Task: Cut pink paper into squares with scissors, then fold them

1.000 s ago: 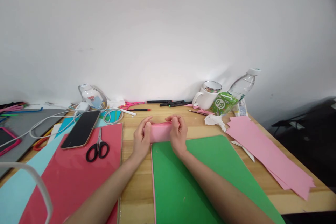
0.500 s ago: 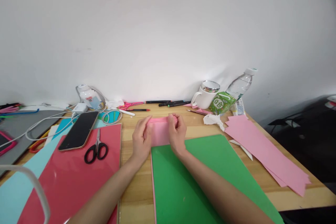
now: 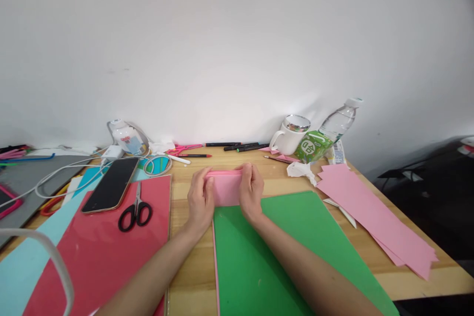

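A folded pink paper point(image 3: 226, 188) lies on the wooden table point(image 3: 192, 256), just beyond the far edge of a green sheet point(image 3: 281, 256). My left hand point(image 3: 200, 201) grips its left end, fingers curled over the top fold. My right hand point(image 3: 252, 192) pinches the right end in the same way. Both forearms reach in from the bottom of the view. The paper's lower edge meets the green sheet.
A red sheet point(image 3: 99, 252) at left carries black scissors point(image 3: 135, 212) and a phone point(image 3: 111, 183). Pink paper strips point(image 3: 374, 215) lie at right. At the back stand a white mug point(image 3: 291, 134), a water bottle point(image 3: 338, 121), pens point(image 3: 244, 146) and cables point(image 3: 59, 175).
My hands shifted along the pink paper's top fold, the left fingers curling tighter over it. The paper stays in place.
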`<state>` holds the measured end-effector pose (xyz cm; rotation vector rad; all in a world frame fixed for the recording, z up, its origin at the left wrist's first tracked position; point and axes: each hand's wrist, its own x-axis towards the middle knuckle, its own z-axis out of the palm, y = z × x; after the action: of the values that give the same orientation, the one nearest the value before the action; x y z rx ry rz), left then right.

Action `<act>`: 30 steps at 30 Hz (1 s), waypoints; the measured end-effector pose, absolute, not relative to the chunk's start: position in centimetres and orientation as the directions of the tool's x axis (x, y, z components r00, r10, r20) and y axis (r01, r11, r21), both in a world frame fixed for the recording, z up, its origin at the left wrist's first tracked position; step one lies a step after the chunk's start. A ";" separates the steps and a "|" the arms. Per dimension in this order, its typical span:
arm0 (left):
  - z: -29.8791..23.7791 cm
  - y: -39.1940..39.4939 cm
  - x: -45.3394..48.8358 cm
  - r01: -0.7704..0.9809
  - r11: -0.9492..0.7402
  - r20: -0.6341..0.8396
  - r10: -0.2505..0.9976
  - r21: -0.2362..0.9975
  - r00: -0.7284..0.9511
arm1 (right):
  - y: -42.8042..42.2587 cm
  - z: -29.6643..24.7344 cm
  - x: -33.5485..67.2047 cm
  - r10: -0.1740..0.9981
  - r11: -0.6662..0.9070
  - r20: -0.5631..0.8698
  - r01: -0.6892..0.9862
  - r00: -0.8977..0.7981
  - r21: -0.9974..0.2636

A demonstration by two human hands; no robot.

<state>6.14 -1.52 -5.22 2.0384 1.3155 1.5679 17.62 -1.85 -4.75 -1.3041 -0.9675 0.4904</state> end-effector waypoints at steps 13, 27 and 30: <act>-6.9 -0.6 5.9 0.406 -0.537 0.579 0.815 0.740 0.024 | -1.2 -5.8 17.9 0.775 0.255 0.327 0.205 0.542 -0.945; -7.3 0.5 5.3 0.351 -0.205 0.188 0.979 0.914 0.083 | -0.1 -7.2 19.2 0.810 0.237 0.309 0.203 0.499 -0.950; -6.8 0.0 5.3 0.360 -0.240 0.225 0.971 0.902 0.084 | -0.4 -7.2 19.1 0.817 0.262 0.335 0.215 0.469 -0.941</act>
<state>5.27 -0.02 -6.80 1.6896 1.3275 1.1514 19.11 -0.36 -7.15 -1.2764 -1.0454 0.5282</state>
